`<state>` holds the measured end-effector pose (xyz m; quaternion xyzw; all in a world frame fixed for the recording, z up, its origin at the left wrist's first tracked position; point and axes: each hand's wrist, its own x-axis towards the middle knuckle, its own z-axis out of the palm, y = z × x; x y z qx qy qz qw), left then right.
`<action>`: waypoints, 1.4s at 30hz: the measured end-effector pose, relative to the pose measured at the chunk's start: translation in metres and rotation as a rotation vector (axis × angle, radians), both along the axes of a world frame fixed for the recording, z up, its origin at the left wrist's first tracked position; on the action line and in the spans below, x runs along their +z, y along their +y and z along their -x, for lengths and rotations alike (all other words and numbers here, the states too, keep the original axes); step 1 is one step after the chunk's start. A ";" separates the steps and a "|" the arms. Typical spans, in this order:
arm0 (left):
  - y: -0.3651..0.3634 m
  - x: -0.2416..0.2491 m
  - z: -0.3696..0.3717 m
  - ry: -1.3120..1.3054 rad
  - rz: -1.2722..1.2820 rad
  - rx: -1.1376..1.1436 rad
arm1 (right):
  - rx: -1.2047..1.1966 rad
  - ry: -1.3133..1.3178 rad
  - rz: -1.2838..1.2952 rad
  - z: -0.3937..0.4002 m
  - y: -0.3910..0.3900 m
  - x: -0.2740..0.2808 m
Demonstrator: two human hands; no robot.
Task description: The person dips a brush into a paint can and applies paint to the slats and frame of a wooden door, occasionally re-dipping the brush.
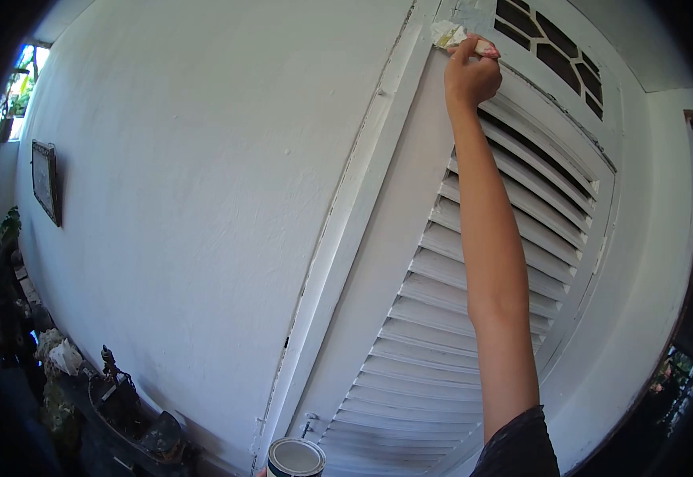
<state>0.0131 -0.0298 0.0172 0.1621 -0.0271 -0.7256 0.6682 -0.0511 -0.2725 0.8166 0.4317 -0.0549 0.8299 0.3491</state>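
Observation:
My right hand (474, 75) is raised high, its fingers closed round the handle of a paintbrush (448, 33). The pale, paint-covered bristles touch or nearly touch the white door frame (386, 135) near its upper corner. Beneath my raised arm is a white louvred door (418, 318) with slanted slats. At the bottom edge, an open paint can (296, 458) shows its round rim and pale inside. Only a sliver of my left hand (262, 472) appears, at the can's left side; the rest is out of view.
Above the louvres is a panel with dark openings and a white lattice (557, 48). A white wall (203, 159) fills the left, with a small framed picture (45, 183). Dark objects and a basin-like thing (124, 413) stand low at left. A small latch (308, 423) sits near the can.

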 end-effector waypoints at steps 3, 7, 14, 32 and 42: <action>0.000 0.001 -0.001 -0.013 0.004 0.003 | -0.073 -0.049 -0.014 0.012 -0.006 0.017; 0.001 0.001 -0.001 -0.020 0.009 0.010 | 0.012 0.073 -0.057 0.026 0.009 0.021; 0.002 0.002 -0.002 -0.045 0.015 0.016 | 0.060 -0.001 0.199 0.027 -0.002 0.028; 0.017 0.016 -0.001 -0.457 0.093 0.080 | -0.031 0.066 -0.123 0.042 0.040 0.033; 0.022 -0.030 0.009 -0.413 0.086 0.182 | -0.077 0.241 -0.107 0.040 0.004 0.002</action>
